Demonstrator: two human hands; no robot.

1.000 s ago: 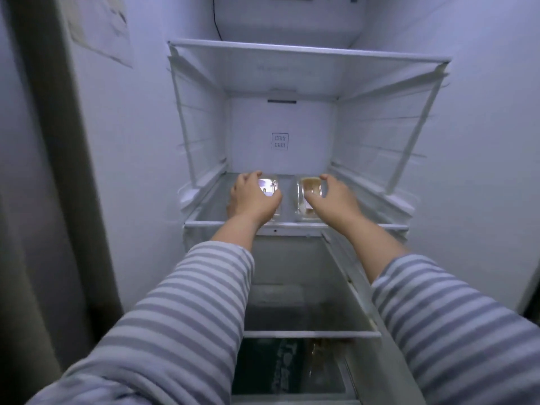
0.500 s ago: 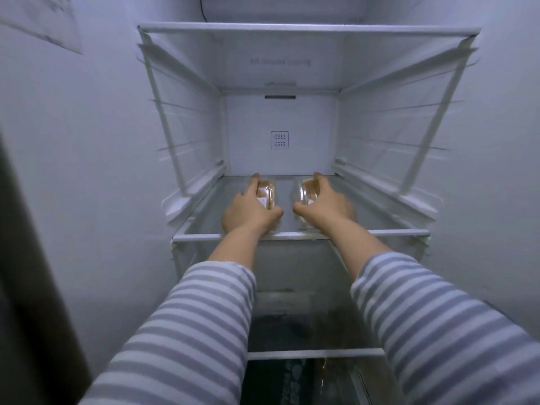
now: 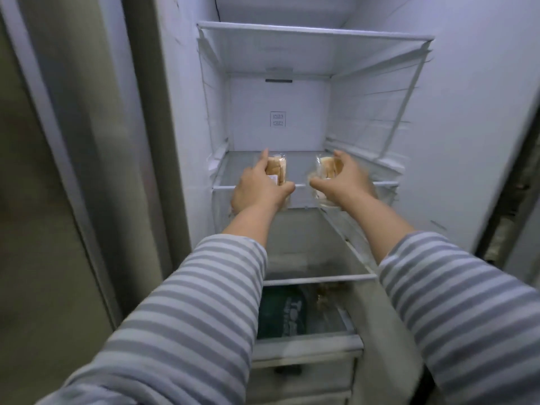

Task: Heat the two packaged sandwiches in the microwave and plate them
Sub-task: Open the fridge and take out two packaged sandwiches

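Fridge shelf (image 3: 304, 187) of glass is the landmark: just above its front edge, left hand (image 3: 257, 190) grips 1 packaged sandwich (image 3: 277, 170), right hand (image 3: 343, 182) grips the other sandwich (image 3: 328, 170); white walls surround.

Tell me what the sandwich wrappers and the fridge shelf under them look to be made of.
Left sandwich wrapper, in the left hand: thin clear plastic film, glossy; the bread and a white label show through.
Right sandwich wrapper, in the right hand: likely the same film, though motion blur softens it.
Fridge shelf: a transparent pane, glass or clear plastic, with a white plastic-looking front rim.
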